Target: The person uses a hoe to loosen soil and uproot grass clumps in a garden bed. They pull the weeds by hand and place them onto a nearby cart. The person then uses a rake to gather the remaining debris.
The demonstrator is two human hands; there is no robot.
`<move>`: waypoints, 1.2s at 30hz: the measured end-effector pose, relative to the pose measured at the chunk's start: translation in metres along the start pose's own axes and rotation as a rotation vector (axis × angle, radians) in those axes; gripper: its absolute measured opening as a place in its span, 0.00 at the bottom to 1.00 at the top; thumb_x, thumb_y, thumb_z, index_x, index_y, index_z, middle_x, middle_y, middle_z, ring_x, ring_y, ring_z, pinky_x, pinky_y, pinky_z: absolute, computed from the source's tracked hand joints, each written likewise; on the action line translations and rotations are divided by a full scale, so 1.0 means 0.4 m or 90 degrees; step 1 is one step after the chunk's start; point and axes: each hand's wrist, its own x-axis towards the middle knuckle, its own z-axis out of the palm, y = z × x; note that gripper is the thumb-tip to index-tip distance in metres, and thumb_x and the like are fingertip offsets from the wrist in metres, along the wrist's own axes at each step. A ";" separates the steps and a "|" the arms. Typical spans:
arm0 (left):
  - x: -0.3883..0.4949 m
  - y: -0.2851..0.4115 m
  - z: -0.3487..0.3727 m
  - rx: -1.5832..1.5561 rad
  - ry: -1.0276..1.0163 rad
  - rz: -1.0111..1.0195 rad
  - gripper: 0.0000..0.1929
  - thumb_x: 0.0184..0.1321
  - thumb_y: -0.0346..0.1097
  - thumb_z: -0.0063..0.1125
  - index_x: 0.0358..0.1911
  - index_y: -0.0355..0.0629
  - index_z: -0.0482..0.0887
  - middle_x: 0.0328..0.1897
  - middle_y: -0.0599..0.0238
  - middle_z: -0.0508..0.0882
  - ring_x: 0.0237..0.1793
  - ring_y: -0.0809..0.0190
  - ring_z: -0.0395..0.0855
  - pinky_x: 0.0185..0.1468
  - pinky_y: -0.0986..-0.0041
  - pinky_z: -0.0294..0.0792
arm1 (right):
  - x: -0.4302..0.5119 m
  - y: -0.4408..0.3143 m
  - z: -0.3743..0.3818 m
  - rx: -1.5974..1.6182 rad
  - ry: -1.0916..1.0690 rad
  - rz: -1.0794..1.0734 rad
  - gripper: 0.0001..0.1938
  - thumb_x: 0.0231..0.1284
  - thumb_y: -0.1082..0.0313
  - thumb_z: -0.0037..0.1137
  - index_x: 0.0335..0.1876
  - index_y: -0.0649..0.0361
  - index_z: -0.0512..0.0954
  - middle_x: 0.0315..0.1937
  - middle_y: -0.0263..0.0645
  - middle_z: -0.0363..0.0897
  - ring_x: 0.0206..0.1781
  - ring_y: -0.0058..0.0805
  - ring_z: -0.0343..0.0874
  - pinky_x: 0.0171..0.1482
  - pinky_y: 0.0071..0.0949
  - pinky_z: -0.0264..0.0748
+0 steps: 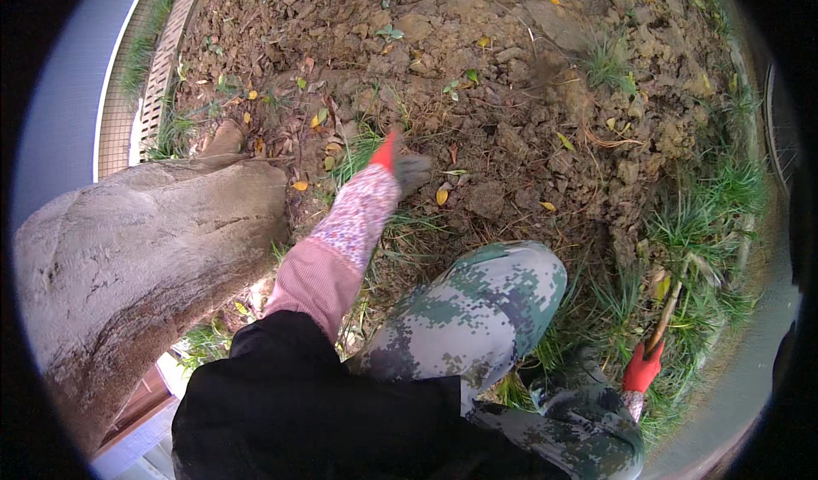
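Observation:
My left hand, in a red and grey glove below a floral sleeve, is stretched out low over the soil, beside a tuft of green grass. It is blurred, and I cannot tell whether its fingers hold anything. At the lower right, my right hand, in a red glove, is closed around the wooden handle of a tool. The tool's far end lies among grass blades, where its head is not clear. My knee in camouflage trousers is between the two hands.
A large smooth boulder lies at the left. Clumpy brown soil with scattered yellow leaves stretches ahead. Grassy clumps line a curved pale edge at the right. A perforated strip runs along the upper left.

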 end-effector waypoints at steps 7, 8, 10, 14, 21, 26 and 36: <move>0.330 0.024 -0.036 -0.156 0.119 0.040 0.47 0.57 0.69 0.58 0.68 0.34 0.64 0.70 0.41 0.66 0.67 0.43 0.65 0.64 0.53 0.65 | 0.095 -0.170 -0.148 -0.002 -0.082 0.001 0.25 0.61 0.64 0.62 0.60 0.70 0.72 0.35 0.51 0.84 0.33 0.41 0.83 0.41 0.34 0.77; 0.351 0.028 -0.021 -0.096 0.140 0.070 0.43 0.59 0.67 0.58 0.66 0.36 0.67 0.67 0.43 0.69 0.63 0.44 0.69 0.60 0.53 0.67 | 0.107 -0.185 -0.157 0.098 -0.086 -0.042 0.24 0.62 0.66 0.60 0.61 0.70 0.72 0.35 0.47 0.84 0.33 0.38 0.82 0.41 0.34 0.77; 0.376 0.019 -0.001 0.035 0.194 0.130 0.35 0.61 0.62 0.59 0.62 0.40 0.74 0.60 0.46 0.76 0.54 0.47 0.76 0.51 0.53 0.73 | 0.117 -0.209 -0.161 0.306 -0.100 -0.036 0.22 0.63 0.70 0.57 0.62 0.69 0.72 0.36 0.39 0.83 0.34 0.30 0.80 0.39 0.31 0.76; 0.304 0.020 -0.037 0.023 0.131 0.278 0.17 0.61 0.45 0.67 0.49 0.46 0.85 0.49 0.58 0.85 0.39 0.55 0.83 0.37 0.63 0.78 | 0.122 -0.266 -0.108 0.515 -0.270 0.138 0.20 0.66 0.71 0.53 0.62 0.65 0.72 0.33 0.30 0.76 0.29 0.15 0.69 0.31 0.19 0.67; 0.059 0.077 0.242 0.132 -0.175 0.374 0.19 0.65 0.45 0.62 0.56 0.46 0.82 0.49 0.66 0.85 0.42 0.62 0.82 0.47 0.69 0.76 | 0.074 -0.239 -0.060 0.581 -0.138 -0.098 0.29 0.68 0.48 0.54 0.60 0.68 0.71 0.40 0.37 0.77 0.40 0.26 0.77 0.44 0.26 0.75; 0.092 -0.037 0.524 0.161 -0.402 0.355 0.24 0.71 0.48 0.54 0.66 0.47 0.72 0.63 0.67 0.79 0.63 0.60 0.77 0.65 0.60 0.73 | 0.062 -0.227 0.115 0.549 -0.059 -0.153 0.24 0.68 0.47 0.55 0.53 0.64 0.71 0.27 0.32 0.72 0.22 0.21 0.68 0.24 0.21 0.62; 0.182 -0.322 0.656 0.811 -0.268 0.580 0.36 0.54 0.65 0.63 0.60 0.46 0.81 0.65 0.57 0.79 0.65 0.49 0.74 0.70 0.59 0.60 | -0.022 -0.131 0.194 0.192 -0.201 -0.047 0.20 0.68 0.52 0.56 0.46 0.66 0.75 0.22 0.53 0.77 0.25 0.49 0.79 0.27 0.41 0.71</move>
